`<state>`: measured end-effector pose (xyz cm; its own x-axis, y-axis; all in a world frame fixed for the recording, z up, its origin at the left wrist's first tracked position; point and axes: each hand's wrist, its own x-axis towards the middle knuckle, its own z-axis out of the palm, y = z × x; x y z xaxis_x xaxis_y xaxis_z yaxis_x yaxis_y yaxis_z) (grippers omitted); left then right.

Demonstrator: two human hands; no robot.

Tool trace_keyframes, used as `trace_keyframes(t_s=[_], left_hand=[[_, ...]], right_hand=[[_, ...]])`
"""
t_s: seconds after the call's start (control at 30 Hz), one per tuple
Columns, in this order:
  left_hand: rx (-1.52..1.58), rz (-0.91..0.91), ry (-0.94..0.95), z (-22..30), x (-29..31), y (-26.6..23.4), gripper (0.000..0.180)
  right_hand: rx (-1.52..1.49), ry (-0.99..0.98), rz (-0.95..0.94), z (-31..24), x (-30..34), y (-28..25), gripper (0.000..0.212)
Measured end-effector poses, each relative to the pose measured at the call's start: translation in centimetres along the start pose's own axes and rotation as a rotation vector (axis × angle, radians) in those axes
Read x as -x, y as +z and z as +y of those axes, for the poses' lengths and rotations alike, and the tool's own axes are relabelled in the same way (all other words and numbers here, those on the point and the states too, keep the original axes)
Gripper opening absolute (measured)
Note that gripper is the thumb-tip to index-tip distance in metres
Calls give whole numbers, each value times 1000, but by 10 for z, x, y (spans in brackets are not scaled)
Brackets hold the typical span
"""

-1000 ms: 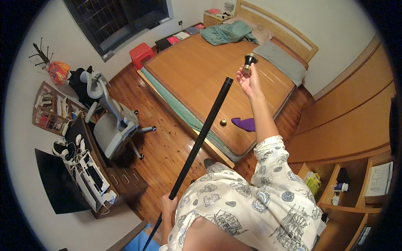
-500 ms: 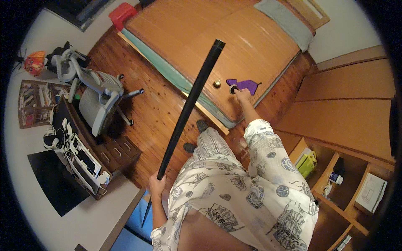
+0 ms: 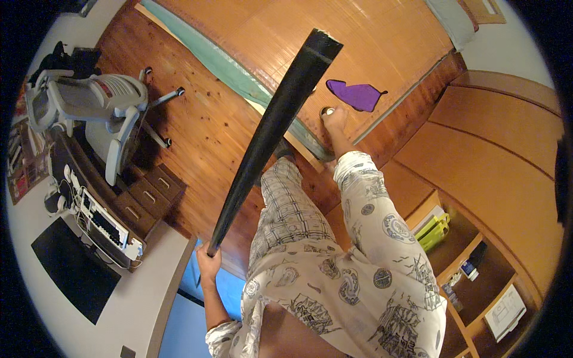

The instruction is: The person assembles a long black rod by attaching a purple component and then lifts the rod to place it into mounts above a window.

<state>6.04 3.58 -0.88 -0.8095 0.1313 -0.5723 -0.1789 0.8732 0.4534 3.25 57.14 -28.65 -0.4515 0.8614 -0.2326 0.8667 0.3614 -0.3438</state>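
My left hand (image 3: 207,261) is wrapped round a long black tapered pole (image 3: 262,143). The pole slants up and to the right, its thick end close to my view and in front of the bed's edge. Over the bed's near corner, my right hand (image 3: 336,119) grips a small round thing (image 3: 326,111) with a dark rim and a pale middle; its kind is unclear. Beyond that hand, a flat purple cloth piece (image 3: 358,95) with dark edging and a small loop lies on the bed. The pole mostly hides another small object beside its right edge.
The bed (image 3: 382,36) with a tan mat lies ahead. At the left are a grey office chair (image 3: 113,95) and a desk (image 3: 158,292) with a keyboard (image 3: 107,218) and a monitor (image 3: 74,268). Wooden shelves (image 3: 471,310) with boxes stand close on my right.
My view has shifted nearer the bed. The round thing in my right hand has come away from the purple cloth piece, which now shows whole. The pole's thick end looms larger.
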Motion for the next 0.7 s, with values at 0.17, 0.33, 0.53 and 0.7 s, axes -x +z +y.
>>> trace_keyframes(t_s=[0.17, 0.33, 0.53, 0.7], left_hand=[[-10, -33, -46, -1, -11, 1, 17], [-30, -28, -60, -8, -15, -2, 11], [-36, -9, -5, -19, -20, -1, 14], [-37, -49, -74, -15, -24, -5, 17]], right_hand=[[-19, 88, -55, 4, -4, 12, 46], [-13, 132, -101, 13, -3, 14, 54], [-29, 154, -149, 22, -5, 17, 65], [-73, 135, -171, 18, -3, 9, 72]])
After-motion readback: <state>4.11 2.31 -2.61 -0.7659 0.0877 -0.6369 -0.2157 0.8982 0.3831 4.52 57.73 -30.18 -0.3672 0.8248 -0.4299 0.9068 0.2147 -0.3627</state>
